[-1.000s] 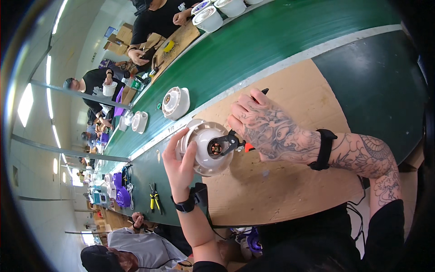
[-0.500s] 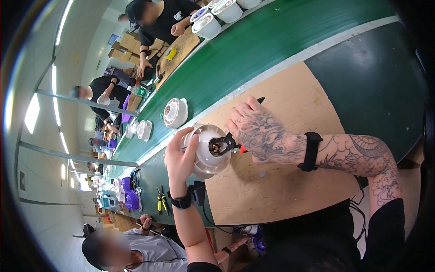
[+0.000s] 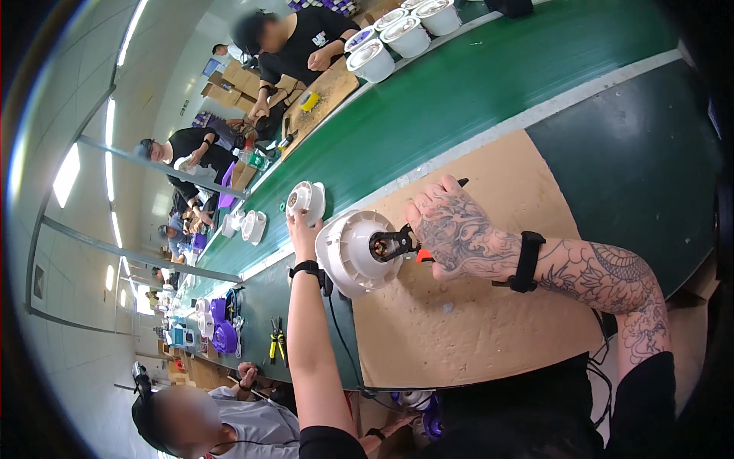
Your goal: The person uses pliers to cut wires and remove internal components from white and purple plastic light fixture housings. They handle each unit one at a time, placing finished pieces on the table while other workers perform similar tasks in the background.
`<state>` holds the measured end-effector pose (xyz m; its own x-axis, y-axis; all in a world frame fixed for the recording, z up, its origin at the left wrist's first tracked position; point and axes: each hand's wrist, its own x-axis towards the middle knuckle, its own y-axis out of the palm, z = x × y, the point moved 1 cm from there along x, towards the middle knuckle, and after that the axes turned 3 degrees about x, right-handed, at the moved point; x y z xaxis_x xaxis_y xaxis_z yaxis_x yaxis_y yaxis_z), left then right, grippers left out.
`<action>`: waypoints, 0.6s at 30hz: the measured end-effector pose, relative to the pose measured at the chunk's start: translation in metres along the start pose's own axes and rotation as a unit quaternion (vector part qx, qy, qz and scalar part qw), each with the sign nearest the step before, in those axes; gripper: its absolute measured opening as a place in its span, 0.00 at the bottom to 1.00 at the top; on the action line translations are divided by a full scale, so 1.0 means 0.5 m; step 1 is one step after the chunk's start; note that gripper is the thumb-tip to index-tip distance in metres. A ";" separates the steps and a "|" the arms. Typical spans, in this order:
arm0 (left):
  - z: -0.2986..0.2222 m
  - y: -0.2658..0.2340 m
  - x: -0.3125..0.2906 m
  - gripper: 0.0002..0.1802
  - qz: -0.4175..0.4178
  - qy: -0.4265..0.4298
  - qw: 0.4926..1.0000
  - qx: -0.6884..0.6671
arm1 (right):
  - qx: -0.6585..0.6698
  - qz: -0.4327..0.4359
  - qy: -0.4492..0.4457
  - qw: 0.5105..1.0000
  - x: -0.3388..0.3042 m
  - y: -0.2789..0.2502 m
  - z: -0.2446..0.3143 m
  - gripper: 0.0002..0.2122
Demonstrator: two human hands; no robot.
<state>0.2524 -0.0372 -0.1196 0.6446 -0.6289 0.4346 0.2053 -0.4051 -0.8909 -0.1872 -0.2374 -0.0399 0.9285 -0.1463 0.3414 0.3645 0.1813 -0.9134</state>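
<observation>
A white round ribbed plastic housing (image 3: pixel 348 256) is tilted over the cardboard's left edge, with copper-coloured parts in its central opening. My right hand (image 3: pixel 459 233) is closed round a pair of pliers (image 3: pixel 399 243) with black jaws and some red on the handle. The jaws reach into that opening. My left hand (image 3: pixel 303 236) is off this housing and stretches to a second white housing (image 3: pixel 307 200) on the green belt. Its fingers and thumb close on the near rim, partly hidden by the wrist.
Brown cardboard (image 3: pixel 482 321) covers the bench in front of me. Yellow-handled pliers (image 3: pixel 277 340) and purple parts (image 3: pixel 222 325) lie to the left. Beyond the green belt (image 3: pixel 459 99) a person in black works beside white tubs (image 3: pixel 405 37). Another person (image 3: pixel 252 421) sits near left.
My left hand has let go of the first housing and moved up to the second on the belt. My right hand keeps the pliers in the first housing. The view has shifted slightly.
</observation>
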 end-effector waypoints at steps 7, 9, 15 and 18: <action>-0.015 0.001 0.016 0.20 -0.002 -0.087 0.995 0.058 | 0.007 -0.014 0.003 1.000 -0.005 0.007 -0.011 0.26; -0.027 -0.018 0.015 0.20 -0.013 -0.089 0.995 0.043 | 0.027 -0.013 0.008 1.000 -0.004 0.009 -0.015 0.26; -0.120 -0.107 -0.056 0.20 -0.067 0.047 0.996 -0.031 | 0.021 0.000 0.023 1.000 0.005 0.006 -0.019 0.23; -0.199 -0.142 -0.146 0.23 0.010 0.071 0.995 -0.075 | 0.022 -0.026 0.017 0.999 0.007 0.016 -0.022 0.23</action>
<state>0.1177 -0.0287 -0.0751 0.5348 -0.7205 0.4414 0.0755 -0.4796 -0.8742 -0.1818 -0.2472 -0.0482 0.9055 -0.1886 0.3800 0.4157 0.2157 -0.8835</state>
